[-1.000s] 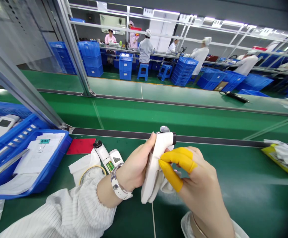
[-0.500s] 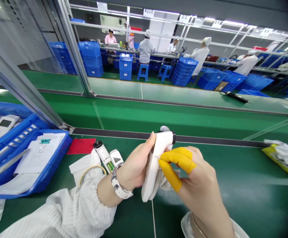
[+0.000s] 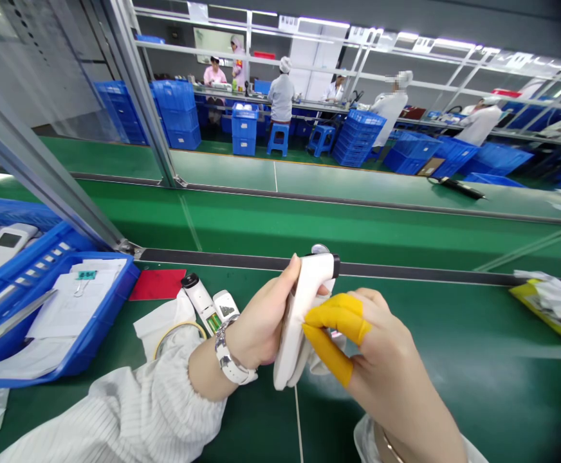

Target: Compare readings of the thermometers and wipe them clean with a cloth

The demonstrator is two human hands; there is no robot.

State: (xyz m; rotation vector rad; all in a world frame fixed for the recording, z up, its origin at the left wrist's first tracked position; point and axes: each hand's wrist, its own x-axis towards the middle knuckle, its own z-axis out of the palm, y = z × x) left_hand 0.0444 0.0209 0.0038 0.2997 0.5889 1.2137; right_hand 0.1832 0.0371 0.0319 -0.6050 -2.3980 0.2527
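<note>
One white handheld device [image 3: 290, 347] is gripped, tilted, in the left hand [image 3: 264, 321] above the desk [image 3: 454, 341], its top seen against the far edge [image 3: 406, 273]. Its right side is touched by the right hand [image 3: 381, 347], whose yellow-covered fingertips [image 3: 315, 315] are pinched together.

The white gadget [image 3: 290, 337] hides most fingers of the left hand [image 3: 264, 315]. The left sleeve [image 3: 136, 408] covers part of the yellow ring [image 3: 180, 324]. The view's left edge cuts the blue tray [image 3: 100, 334], its right edge the yellow pack [image 3: 531, 299]. What the far workers [image 3: 281, 90] hold is too small to tell.
</note>
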